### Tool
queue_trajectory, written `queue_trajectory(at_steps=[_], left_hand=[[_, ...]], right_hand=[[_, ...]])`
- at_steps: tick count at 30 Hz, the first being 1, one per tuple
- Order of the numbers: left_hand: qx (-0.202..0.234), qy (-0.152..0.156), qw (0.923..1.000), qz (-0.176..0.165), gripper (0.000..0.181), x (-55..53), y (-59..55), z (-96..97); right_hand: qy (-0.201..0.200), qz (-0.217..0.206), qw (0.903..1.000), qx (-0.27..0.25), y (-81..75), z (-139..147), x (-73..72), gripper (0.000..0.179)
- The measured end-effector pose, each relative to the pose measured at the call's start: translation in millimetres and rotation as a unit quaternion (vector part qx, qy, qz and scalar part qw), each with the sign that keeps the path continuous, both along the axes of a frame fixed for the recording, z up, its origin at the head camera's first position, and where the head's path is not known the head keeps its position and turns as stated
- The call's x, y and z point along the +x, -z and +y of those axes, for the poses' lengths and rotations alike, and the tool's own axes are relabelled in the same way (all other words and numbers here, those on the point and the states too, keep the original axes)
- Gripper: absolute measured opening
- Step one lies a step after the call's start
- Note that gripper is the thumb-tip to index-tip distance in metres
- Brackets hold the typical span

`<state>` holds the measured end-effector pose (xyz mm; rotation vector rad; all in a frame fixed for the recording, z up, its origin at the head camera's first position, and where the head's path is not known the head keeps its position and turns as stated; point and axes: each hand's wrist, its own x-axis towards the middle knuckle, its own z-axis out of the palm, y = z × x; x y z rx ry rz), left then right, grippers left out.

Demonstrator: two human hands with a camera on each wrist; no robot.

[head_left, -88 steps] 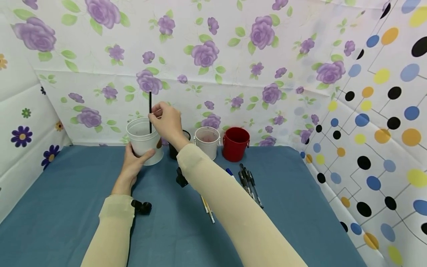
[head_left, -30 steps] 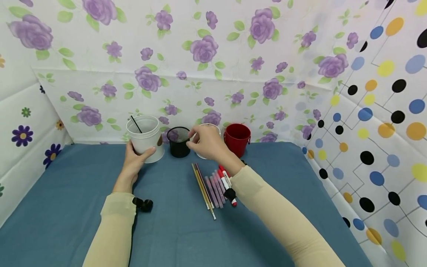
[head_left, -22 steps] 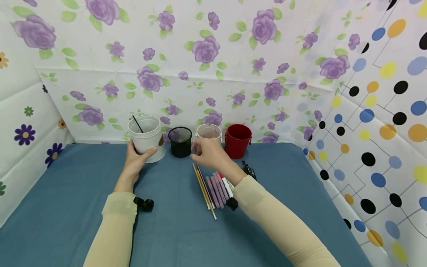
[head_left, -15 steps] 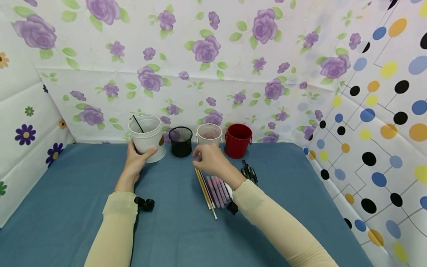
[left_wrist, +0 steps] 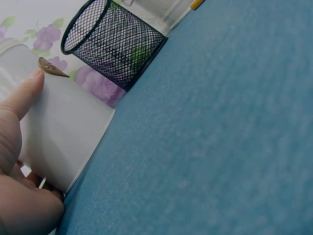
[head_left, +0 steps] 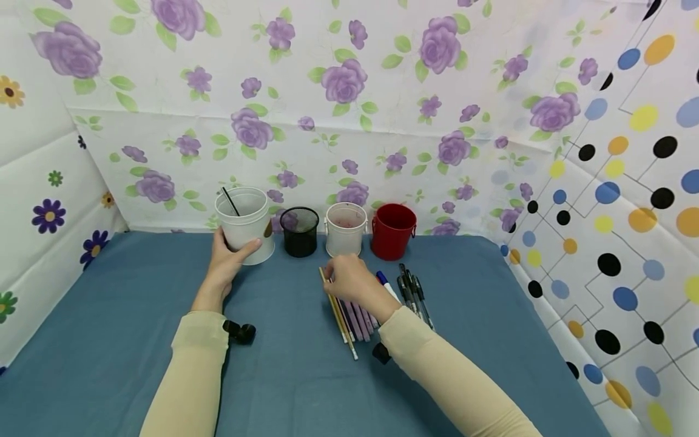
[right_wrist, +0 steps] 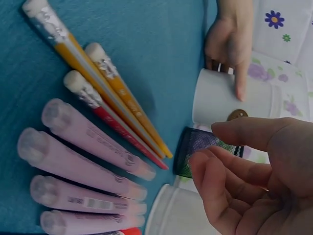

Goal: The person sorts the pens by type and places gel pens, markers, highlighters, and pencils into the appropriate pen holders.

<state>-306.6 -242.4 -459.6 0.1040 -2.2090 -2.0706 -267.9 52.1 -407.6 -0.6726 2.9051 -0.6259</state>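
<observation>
My left hand (head_left: 222, 267) grips the side of a white bucket (head_left: 247, 232), thumb along its wall near a brown patch and fingers round the far side. A black stick (head_left: 230, 201) leans inside the bucket. My right hand (head_left: 352, 280) hovers over the upper ends of the pencils; its thumb and loosely curled fingers (right_wrist: 208, 176) hold nothing in the right wrist view. Below it lie two yellow pencils (right_wrist: 98, 73) and a red pencil (right_wrist: 115, 120), erasers toward me. Several pale purple capped tubes (right_wrist: 80, 147) lie beside them, partly under the hand in the head view.
A black mesh cup (head_left: 300, 237), a smaller white pail (head_left: 345, 233) and a red pail (head_left: 392, 233) line the back of the blue cloth (head_left: 295, 388). To the right lie a blue-capped marker (head_left: 386, 282) and several black pens (head_left: 414, 291). Patterned cloth walls enclose the table.
My right hand has let go of the black stick, now leaning in the white bucket, then moved right and down to the pencils. My left hand keeps its grip on the bucket.
</observation>
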Motion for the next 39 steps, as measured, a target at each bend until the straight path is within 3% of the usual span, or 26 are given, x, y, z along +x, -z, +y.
queue_trajectory(at_steps=[11,28,39], left_hand=[[0.002,0.002,1.0000,0.005,0.108,-0.4,0.9,-0.9],[0.001,-0.001,1.0000,0.005,0.108,-0.2,1.0,-0.8],[-0.016,-0.012,0.9997,0.012,0.112,-19.1,31.3,-9.5]], right_hand=[[0.038,-0.045,0.9981,0.021,17.8,-5.2,0.2,0.010],[0.034,-0.010,0.9964,0.077,26.0,-12.2,2.8,0.014],[0.032,0.017,0.9925,0.117,31.1,-22.6,5.2,0.023]])
